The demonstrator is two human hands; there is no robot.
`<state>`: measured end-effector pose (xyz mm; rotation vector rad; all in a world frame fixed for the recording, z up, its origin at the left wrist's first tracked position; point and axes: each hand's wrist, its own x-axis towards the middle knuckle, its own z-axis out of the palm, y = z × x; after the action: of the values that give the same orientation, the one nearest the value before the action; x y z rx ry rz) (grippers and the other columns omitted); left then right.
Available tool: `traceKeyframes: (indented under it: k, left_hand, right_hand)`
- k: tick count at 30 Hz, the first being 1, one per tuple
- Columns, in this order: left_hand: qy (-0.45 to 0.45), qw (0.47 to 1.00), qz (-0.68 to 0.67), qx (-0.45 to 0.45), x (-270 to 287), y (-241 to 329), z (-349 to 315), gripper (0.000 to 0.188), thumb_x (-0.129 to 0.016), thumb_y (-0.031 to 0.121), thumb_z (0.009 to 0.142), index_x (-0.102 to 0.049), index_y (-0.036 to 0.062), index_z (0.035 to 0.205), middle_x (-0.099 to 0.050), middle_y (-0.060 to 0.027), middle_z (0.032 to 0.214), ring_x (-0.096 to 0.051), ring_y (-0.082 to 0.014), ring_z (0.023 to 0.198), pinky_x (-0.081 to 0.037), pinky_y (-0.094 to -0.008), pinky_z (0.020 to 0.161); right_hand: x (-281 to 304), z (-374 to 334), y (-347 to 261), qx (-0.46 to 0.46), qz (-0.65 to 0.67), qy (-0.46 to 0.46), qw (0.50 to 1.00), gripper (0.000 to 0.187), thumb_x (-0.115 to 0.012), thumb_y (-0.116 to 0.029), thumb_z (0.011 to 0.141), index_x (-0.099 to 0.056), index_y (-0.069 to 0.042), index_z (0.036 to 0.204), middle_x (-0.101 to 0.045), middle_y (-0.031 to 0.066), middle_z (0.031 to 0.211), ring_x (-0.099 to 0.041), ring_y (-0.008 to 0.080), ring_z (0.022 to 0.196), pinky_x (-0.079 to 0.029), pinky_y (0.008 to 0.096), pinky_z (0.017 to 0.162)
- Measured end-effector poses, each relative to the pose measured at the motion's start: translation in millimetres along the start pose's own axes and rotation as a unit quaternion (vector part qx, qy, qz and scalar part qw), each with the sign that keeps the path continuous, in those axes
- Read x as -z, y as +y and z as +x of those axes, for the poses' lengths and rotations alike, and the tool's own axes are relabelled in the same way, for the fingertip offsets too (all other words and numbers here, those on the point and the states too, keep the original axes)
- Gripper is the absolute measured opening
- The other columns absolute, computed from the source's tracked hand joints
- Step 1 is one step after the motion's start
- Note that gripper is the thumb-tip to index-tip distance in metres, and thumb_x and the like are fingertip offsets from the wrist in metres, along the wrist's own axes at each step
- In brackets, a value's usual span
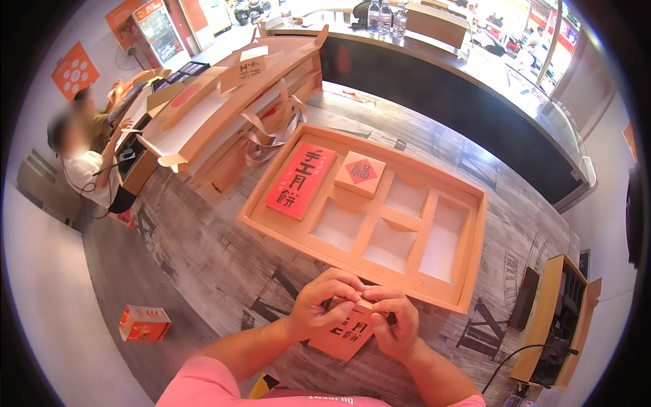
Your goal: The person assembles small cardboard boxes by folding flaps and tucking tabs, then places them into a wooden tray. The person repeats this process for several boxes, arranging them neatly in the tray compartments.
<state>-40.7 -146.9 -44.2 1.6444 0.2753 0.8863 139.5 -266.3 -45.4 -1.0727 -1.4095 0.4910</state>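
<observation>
Close to my body is a small orange-tan carton [348, 337] with black characters on its face, some of them covered by fingers. My left hand [325, 300] is closed at its upper end, fingertips bent over the top edge. From the other side my right hand [395, 317] grips the same end, thumb on the front and fingers over the top. Just beyond both hands lies a shallow cardboard tray [444, 298] with several compartments. A flat red box [300, 180] with black characters fills its left one, and a small square box [359, 174] with a red diamond sits beside that.
Big cardboard cartons [224, 102] with pale ribbons [274, 129] stand at the far left. Beyond them are two people by more boxes. A dark-fronted counter [434, 95] carries bottles. An open carton [553, 325] with a black cable is at right; a small orange-white box [144, 323] lies lower left.
</observation>
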Motion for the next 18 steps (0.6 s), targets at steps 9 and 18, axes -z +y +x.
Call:
traceKeyframes:
  k: [9,18]
  left_hand:
    - [0.002,0.999,0.016,-0.033,-3.1,0.2,-1.1,0.023,-0.067,-0.011,0.087,-0.069,0.0037,0.105,-0.067,-0.0096,0.119,-0.059,-0.0084,0.083,-0.048,-0.0246,0.068]
    - [0.027,0.997,-0.074,0.001,0.6,-4.7,1.9,0.009,-0.069,0.000,0.097,-0.068,0.0015,0.106,-0.069,-0.0126,0.119,-0.066,-0.0191,0.115,-0.051,-0.0338,0.102]
  right_hand:
    - [-5.8,-3.2,2.0,0.017,-0.019,0.023,0.999,0.020,-0.063,0.011,0.092,-0.058,-0.001,0.106,-0.070,0.0220,0.121,-0.071,0.0270,0.103,-0.056,0.0311,0.078]
    - [-2.3,4.6,-0.9,0.039,-0.041,0.007,0.998,0.029,-0.079,-0.003,0.089,-0.062,-0.002,0.113,-0.072,0.0224,0.123,-0.072,0.0367,0.115,-0.058,0.0431,0.097]
